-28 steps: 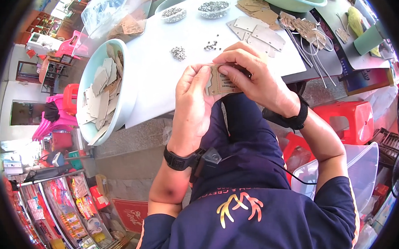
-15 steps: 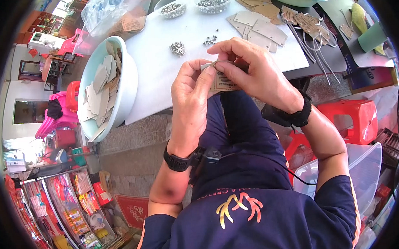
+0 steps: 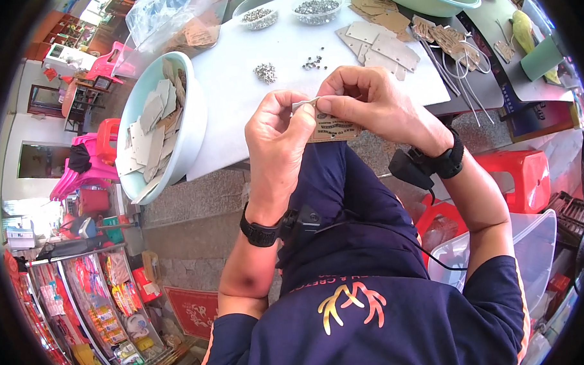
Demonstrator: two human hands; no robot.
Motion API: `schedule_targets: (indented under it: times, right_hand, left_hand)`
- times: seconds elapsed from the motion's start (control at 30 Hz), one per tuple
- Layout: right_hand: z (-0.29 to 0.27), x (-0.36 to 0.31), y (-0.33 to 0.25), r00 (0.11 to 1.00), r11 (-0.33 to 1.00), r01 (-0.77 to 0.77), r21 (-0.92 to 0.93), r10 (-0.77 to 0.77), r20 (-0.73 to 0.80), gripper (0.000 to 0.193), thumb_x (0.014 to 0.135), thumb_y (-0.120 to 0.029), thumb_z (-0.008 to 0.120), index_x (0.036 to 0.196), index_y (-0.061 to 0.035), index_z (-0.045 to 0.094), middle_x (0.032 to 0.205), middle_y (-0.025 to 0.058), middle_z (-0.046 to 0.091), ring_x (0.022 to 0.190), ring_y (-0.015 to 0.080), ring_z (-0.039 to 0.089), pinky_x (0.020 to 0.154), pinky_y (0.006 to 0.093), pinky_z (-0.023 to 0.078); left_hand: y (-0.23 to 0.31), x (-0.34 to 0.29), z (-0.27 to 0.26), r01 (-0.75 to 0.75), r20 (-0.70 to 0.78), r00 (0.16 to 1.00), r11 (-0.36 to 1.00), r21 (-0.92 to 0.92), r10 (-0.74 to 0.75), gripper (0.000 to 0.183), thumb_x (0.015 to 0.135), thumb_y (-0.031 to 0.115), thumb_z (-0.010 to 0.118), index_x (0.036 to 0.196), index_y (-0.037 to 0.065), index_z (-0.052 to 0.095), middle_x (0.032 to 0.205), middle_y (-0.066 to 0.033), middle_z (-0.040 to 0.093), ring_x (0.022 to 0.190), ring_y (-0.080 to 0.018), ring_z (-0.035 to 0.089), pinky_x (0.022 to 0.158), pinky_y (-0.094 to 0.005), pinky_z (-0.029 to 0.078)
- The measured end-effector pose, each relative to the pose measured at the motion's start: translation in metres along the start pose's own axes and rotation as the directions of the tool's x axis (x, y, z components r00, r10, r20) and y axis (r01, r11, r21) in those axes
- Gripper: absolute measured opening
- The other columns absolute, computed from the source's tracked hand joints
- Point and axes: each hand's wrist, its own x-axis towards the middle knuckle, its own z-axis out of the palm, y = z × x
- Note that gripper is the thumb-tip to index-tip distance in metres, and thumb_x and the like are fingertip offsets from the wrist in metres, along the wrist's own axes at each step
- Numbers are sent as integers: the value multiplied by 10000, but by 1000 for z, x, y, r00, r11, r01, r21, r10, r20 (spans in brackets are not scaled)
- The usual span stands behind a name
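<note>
Between both hands I hold a tan printed tag [image 3: 335,131] at the table's near edge. My left hand [image 3: 280,128] pinches its left end, thumb on top. My right hand [image 3: 369,101] presses thumb and finger at the tag's upper edge; any small part between those fingertips is hidden. Just beyond the hands lie a small heap of silvery metal pieces [image 3: 265,73] and a scatter of darker metal bits [image 3: 314,62]. Farther right on the white table top [image 3: 228,114] several grey tags [image 3: 390,49] lie in a loose stack.
At the left edge a pale green basin [image 3: 195,115] holds many tags. Two clear tubs [image 3: 255,24] of metal parts stand at the back. Brown tags [image 3: 379,11], white cords [image 3: 469,63] and a green cup [image 3: 542,60] lie to the right. A red stool [image 3: 520,181] stands beside me.
The right hand has shifted slightly right and down, its raised fingers curling in toward the tag. More of the tag's printed face now shows.
</note>
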Motion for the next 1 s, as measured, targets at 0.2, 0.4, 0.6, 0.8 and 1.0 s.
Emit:
schedule_targets:
  times: [0.2,0.4,0.6,0.8,1.0]
  right_hand:
    - [-15,7,5,1000,1000,-14,1,14,-9,259,918,-269,635,956,-14,656,729,-40,577,651,33,493,554,226,408]
    - [-14,14,13,989,987,-134,87,139,-52,260,928,-274,633,996,-23,646,754,-38,589,634,14,497,507,206,390]
    - [-1,23,21,991,983,-88,159,103,-90,244,926,-235,664,1018,-9,650,786,-15,634,670,16,539,539,191,430]
    - [16,32,21,994,964,-15,265,42,-99,216,933,-199,657,1030,-6,654,865,13,671,786,41,600,679,200,496]
    - [30,30,19,991,980,-4,197,29,-127,225,944,-189,636,1065,1,647,864,17,668,759,45,585,662,209,489]
  left_hand:
    - [-12,19,-1,159,114,983,974,-160,-141,130,911,33,597,1033,-13,596,950,-39,628,852,-53,571,776,-211,472]
    - [-23,26,-2,244,140,967,923,-299,-211,189,920,66,590,1105,30,576,1040,-63,634,974,-128,615,884,-316,508]
    - [-30,27,-10,133,79,990,961,-244,-117,218,939,77,583,1149,33,546,1074,-73,625,995,-138,611,888,-322,509]
    - [-36,19,-10,57,-63,995,942,-330,-82,250,934,81,619,1157,12,531,1058,-62,617,960,-89,590,846,-255,499]
    - [-36,13,-18,35,-105,992,943,-332,-73,238,957,110,571,1177,31,529,1104,-74,616,1007,-142,603,893,-331,499]
